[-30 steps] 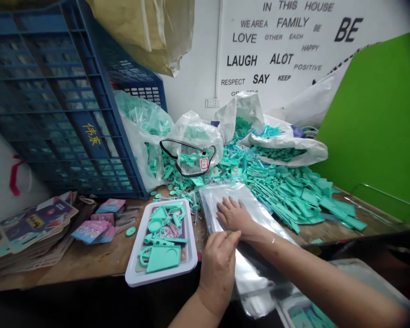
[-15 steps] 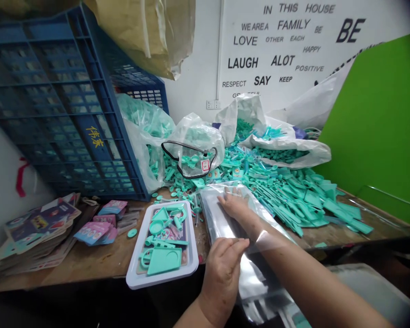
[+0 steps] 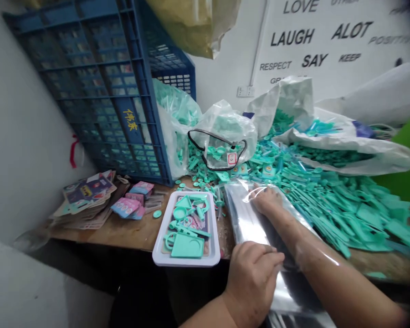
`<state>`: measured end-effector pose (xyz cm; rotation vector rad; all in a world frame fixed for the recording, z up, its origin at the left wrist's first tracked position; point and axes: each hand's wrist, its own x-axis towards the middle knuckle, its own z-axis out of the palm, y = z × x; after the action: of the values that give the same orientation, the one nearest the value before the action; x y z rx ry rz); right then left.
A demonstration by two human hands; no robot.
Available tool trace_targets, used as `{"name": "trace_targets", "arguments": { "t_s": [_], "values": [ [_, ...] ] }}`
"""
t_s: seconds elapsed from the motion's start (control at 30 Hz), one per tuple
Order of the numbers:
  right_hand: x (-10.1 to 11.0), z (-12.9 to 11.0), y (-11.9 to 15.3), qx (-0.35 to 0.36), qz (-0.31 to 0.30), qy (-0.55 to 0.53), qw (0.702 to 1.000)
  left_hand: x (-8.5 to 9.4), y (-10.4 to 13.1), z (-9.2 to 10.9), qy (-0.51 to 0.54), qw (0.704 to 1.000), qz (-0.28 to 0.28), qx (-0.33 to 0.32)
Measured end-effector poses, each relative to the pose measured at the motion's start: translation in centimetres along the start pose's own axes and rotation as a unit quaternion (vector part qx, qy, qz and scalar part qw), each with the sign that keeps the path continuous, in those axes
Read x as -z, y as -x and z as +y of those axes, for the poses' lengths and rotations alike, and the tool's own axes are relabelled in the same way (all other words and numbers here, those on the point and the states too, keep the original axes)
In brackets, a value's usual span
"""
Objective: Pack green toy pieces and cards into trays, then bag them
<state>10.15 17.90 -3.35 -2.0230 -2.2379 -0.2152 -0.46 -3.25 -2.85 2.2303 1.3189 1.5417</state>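
On the bench (image 3: 140,238), a stack of clear bags (image 3: 289,291) is laid beside the white tray (image 3: 186,262). The right hand (image 3: 268,200) is sheathed within the top bag (image 3: 242,210), its grip spread and released, while the bag's near edge is pinched in the left hand's (image 3: 253,278) grip.

- Plastic sleeves (image 3: 242,219), near middle: clear, with silvery-white glare
- Tray (image 3: 159,256), left of them: white (faintly lilac)
- Toy pieces (image 3: 187,246) in it: mint green
- Loose pieces (image 3: 341,214), right: the same mint, some bluer
- Packets (image 3: 127,207), left: pink and light blue
- Top card (image 3: 90,189), far left: dark purple, yellow lettering
- Crate (image 3: 145,95), far left: dark blue grid, yellow characters
- Tabletop (image 3: 119,239): brown
- Panel (image 3: 408,157), far right: bright green
- Wall (image 3: 222,75): white, black-and-grey lettering
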Motion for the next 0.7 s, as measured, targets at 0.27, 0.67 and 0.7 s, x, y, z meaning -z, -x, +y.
{"name": "trace_targets", "arguments": {
  "t_s": [0.27,0.67,0.7],
  "values": [
    [1.4,-1.2,4.1,0.095,-0.02,0.017,0.995,-0.9,-1.1,-0.4,0.022,0.999,0.027,0.028],
    [4.9,5.8,20.1,0.313,0.02,-0.154,0.937,-1.5,-1.1,-0.4,0.011,0.998,0.014,0.06],
    [5.8,6.0,21.1,0.295,0.032,-0.174,0.939,-1.8,-0.9,-0.5,0.01,0.999,0.006,0.053]
  ]
}}
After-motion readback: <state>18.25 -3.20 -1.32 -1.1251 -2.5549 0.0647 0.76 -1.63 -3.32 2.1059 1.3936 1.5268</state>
